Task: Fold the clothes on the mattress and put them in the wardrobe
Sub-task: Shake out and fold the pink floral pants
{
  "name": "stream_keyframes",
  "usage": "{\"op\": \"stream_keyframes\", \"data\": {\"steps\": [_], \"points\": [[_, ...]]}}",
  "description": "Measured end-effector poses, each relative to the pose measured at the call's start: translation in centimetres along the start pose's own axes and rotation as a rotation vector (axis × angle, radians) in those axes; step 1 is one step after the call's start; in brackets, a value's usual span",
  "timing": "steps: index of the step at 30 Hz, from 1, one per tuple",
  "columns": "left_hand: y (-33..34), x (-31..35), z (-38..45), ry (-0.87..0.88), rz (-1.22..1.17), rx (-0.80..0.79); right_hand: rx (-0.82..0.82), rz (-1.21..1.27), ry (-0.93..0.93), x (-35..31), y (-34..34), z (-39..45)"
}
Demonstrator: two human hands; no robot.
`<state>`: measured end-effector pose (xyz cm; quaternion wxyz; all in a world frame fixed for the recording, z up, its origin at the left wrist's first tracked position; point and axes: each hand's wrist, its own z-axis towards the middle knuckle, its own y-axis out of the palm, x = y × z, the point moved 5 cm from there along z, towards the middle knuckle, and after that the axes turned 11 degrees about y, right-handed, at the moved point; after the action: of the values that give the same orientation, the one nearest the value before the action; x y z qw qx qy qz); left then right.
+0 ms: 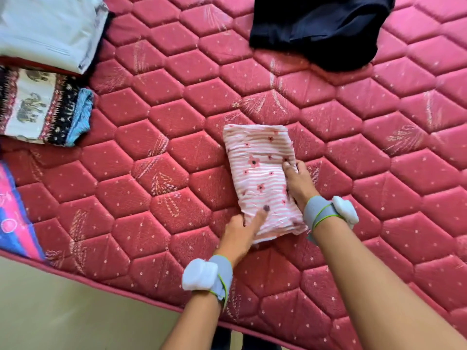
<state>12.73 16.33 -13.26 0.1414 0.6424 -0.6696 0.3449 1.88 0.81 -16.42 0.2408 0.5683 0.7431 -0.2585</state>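
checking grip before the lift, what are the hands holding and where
Both hold the folded pink garment: left hand at its near corner, right hand along its right edge.

**One head view, steeply down**

Worn on the head, aimed forward and sharply down onto the mattress point(177, 102) from above its near edge. Close enough for both forearms to reach up from the bottom border, with the left hand point(240, 233) and right hand point(299, 184) near the middle. Wide-angle, bending the mattress edge at lower left, a strip of floor point(63, 311) below it. No second view, so no shared part.
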Motion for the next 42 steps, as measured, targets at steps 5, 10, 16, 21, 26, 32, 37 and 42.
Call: {"op": "stream_keyframes", "data": {"steps": [5,10,16,21,26,32,37,42], "points": [[-4.9,0.8,0.8,0.133,0.002,0.181,-0.212,0.124,0.154,-0.3,1.5,-1.6],[-7.4,4.0,2.8,0.017,-0.898,-0.093,-0.456,0.216,0.163,-3.2,5.6,-2.9],[-14.5,4.0,3.2,0.078,-1.096,-0.294,-0.824,0.129,0.294,-8.1,12.9,-5.1],[-21.0,3.4,3.9,0.152,-1.018,-0.31,-0.858,-0.258,0.219,-10.0,18.4,-4.9],[-33.1,3.8,3.9,0.325,-1.032,-0.132,-1.022,-0.343,0.072,-16.6,29.6,-5.9],[-49.6,2.7,6.7,0.567,-1.18,0.196,-1.283,-0.464,-0.075,-23.2,45.7,-6.8],[-55.2,-2.4,12.9,0.441,-1.354,0.297,-0.944,-0.287,0.015,-19.3,53.1,-0.5],[-54.5,-4.9,15.0,0.368,-1.443,0.265,-0.521,0.091,0.03,-14.0,50.6,1.7]]}}
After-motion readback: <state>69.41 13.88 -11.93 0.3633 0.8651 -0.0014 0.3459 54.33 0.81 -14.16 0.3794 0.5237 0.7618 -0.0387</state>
